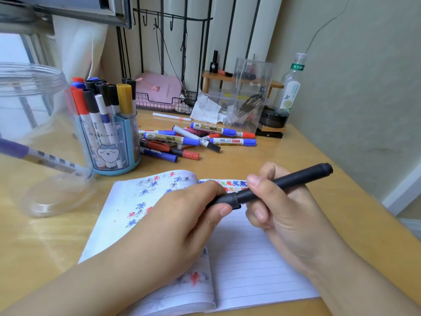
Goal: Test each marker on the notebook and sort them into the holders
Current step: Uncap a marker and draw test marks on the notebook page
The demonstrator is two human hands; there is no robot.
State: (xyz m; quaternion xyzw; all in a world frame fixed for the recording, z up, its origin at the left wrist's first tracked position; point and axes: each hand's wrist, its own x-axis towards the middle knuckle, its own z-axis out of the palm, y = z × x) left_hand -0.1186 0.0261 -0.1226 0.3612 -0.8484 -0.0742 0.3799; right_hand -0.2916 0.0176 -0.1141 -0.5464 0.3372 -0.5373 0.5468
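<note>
Head view: left hand (182, 215) and right hand (280, 206) both grip a black marker (273, 185) above the open notebook (250, 258)

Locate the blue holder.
Head view, left side: the blue holder stands between the clear jar and the marker pile, behind the notebook.

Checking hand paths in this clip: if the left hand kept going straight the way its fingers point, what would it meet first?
The left hand grips the black marker's cap end, pointing right. Going on, it would likely meet the right hand holding the barrel; depth between them is unclear.
</note>
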